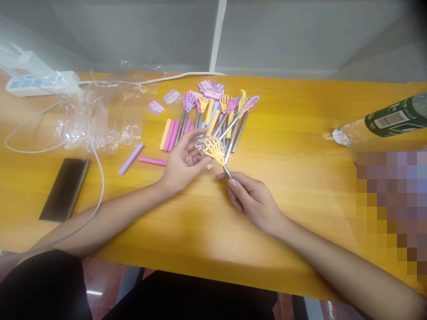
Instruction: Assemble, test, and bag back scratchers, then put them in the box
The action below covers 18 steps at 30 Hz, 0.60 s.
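My right hand (pixel 251 198) is closed around the thin metal shaft of a back scratcher (pixel 215 151), whose yellow hand-shaped head points up and to the left. Clear plastic, seemingly a small bag (pixel 199 143), shows around that head. My left hand (pixel 185 158) is at the left of the head, its thumb close to the yellow fingers and its other fingers curved at the plastic; the exact grip is partly hidden. Just beyond lie several back scratchers (pixel 224 104) with purple, pink and yellow heads. Loose coloured handle tubes (pixel 165 134) lie left of them.
Clear plastic bags (pixel 110 115) are heaped at the left, near a white power strip (pixel 43 83) and its cable. A dark phone (pixel 65 189) lies at front left. Small printed cards (pixel 155 107) are at the back. A green-labelled bottle (pixel 383 118) is at right, above a pixelated patch.
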Each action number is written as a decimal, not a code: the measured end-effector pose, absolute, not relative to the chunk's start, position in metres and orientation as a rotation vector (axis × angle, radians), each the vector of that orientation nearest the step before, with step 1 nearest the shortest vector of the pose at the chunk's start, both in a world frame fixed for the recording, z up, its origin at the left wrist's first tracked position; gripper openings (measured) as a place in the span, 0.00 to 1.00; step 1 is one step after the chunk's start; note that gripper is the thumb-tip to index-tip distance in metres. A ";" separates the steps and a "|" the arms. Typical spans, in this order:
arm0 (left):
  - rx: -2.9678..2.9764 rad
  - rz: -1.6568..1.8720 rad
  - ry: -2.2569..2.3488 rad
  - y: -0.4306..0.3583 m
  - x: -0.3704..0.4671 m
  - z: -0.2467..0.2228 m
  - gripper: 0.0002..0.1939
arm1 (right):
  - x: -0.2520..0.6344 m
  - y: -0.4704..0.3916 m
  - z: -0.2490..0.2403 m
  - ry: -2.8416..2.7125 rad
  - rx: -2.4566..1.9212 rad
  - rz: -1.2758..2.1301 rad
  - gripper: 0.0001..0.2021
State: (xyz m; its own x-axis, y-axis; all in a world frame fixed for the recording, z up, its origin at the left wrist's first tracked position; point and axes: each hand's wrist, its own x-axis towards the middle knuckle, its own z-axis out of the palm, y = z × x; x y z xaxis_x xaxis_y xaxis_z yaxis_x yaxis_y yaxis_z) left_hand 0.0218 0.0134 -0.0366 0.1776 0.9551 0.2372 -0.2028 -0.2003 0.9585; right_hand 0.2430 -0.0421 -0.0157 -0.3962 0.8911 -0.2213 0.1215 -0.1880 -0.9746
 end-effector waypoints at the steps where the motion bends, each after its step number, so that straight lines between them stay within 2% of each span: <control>1: 1.322 1.311 0.810 0.014 0.022 -0.036 0.32 | 0.243 -0.042 -0.016 -1.491 -1.209 1.607 0.25; 9: 1.308 1.214 0.731 0.009 0.024 -0.036 0.34 | 0.248 -0.040 -0.019 -1.604 -1.210 1.508 0.21; 18: 1.329 1.378 0.835 0.012 0.022 -0.035 0.32 | 0.253 -0.034 -0.017 -1.694 -1.231 1.360 0.19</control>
